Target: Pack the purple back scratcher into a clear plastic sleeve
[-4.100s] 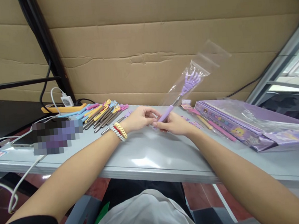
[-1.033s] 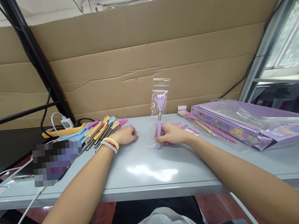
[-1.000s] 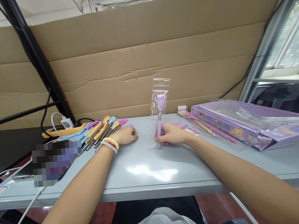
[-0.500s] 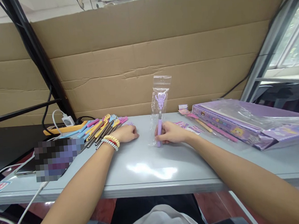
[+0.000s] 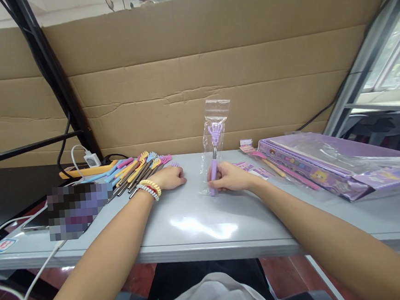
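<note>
My right hand (image 5: 230, 177) is closed around the handle of a purple back scratcher (image 5: 214, 169), which stands almost upright above the table. Its hand-shaped head points up, and a clear plastic bag (image 5: 218, 108) encloses it, rising past the head. On the tabletop to the left rests my left hand (image 5: 169, 177), fingers curled into a loose fist with nothing visible in it. A pile of back scratchers (image 5: 132, 173) in yellow, blue, pink and purple lies beside and behind that wrist. Part of the pile is hidden by the hand and bracelets.
At the right lies a purple printed box (image 5: 312, 173) under clear plastic. Bagged pink and yellow scratchers (image 5: 288, 173) and small printed cards (image 5: 253, 169) sit beside it. A blurred-out device (image 5: 78, 210) with white cables is at the left. Cardboard (image 5: 197, 71) walls the back.
The camera view has shifted very slightly. Both hands and the bagged back scratcher stay as they were.
</note>
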A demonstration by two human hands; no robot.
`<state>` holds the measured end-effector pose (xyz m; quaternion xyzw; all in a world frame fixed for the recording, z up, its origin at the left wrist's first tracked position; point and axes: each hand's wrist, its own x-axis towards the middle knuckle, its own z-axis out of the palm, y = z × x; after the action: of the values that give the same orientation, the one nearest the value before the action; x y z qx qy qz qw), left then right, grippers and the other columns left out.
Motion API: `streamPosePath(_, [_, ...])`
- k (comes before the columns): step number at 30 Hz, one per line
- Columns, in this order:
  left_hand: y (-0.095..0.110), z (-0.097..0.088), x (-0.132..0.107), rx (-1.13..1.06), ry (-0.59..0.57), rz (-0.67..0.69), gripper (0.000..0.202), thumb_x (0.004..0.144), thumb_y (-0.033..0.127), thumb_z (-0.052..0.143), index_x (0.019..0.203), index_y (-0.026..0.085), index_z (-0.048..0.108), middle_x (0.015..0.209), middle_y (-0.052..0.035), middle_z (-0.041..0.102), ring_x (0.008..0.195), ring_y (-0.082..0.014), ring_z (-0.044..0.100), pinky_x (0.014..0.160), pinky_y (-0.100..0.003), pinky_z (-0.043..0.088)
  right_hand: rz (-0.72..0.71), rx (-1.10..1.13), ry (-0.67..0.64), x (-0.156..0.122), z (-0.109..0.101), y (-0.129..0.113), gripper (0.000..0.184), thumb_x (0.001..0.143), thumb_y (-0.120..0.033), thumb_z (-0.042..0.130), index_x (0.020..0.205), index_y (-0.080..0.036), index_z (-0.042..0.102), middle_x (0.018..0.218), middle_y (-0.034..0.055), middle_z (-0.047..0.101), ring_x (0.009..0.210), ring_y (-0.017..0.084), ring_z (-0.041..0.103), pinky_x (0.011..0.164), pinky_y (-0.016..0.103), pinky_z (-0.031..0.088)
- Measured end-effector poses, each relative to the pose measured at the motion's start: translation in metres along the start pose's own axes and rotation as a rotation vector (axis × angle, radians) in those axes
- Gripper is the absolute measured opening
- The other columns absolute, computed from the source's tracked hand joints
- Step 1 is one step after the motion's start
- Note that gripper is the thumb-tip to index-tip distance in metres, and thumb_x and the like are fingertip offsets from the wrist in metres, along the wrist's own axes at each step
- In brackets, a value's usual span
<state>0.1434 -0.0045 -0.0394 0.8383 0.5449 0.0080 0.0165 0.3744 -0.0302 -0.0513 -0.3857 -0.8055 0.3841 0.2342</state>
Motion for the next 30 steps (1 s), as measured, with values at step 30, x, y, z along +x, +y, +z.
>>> streamPosePath(30, [0.0009,0.0011,-0.0012,-0.038,0.015,0.02,0.032,0.078,0.043,0.047,0.09,0.018,0.064,0.091,-0.0086,0.068,0.078,-0.0206,0.06,0.069,-0.029,0.042,0.006,0.008,0.017,-0.0001,0.001,-0.002,0.013,0.069,-0.027,0.062,0.074,-0.016,0.056,0.057,-0.0013,0.06,0.049,0.009,0.05,0.046,0.022,0.04])
